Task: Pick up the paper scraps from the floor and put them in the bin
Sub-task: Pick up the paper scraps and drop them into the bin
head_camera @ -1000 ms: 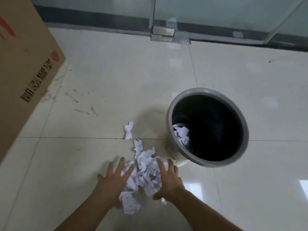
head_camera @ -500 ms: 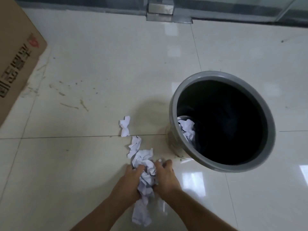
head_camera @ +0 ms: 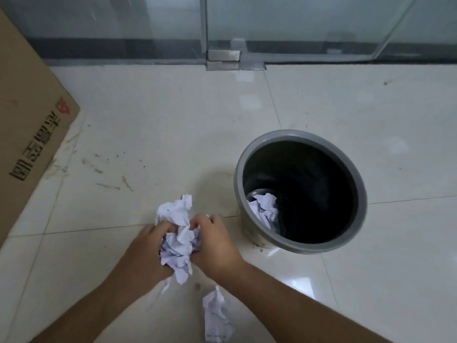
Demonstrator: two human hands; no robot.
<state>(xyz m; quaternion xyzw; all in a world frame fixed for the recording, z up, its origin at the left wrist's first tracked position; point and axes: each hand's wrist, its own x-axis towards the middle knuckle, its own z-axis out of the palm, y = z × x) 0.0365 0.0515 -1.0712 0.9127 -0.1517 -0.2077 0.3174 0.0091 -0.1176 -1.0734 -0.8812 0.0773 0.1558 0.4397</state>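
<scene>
A bundle of crumpled white paper scraps [head_camera: 178, 233] is pressed between my left hand [head_camera: 144, 253] and my right hand [head_camera: 215, 246], lifted just above the tiled floor. Both hands are closed around the bundle from either side. One loose crumpled scrap [head_camera: 216, 315] lies on the floor below my right forearm. The grey round bin [head_camera: 247, 233] stands to the right of my hands, its opening facing up, with some white paper [head_camera: 265, 206] at the bottom on its left side.
A large brown cardboard box [head_camera: 32, 134] stands at the left. A glass partition with a metal floor hinge [head_camera: 223, 59] runs along the far side. The cream floor tiles [head_camera: 160, 125] carry dirt smudges left of the bin.
My hands closed in on the scattered scraps, gathered them into one bundle and lifted it. The separate scraps farther up the floor are now in the bundle. One scrap lies loose below.
</scene>
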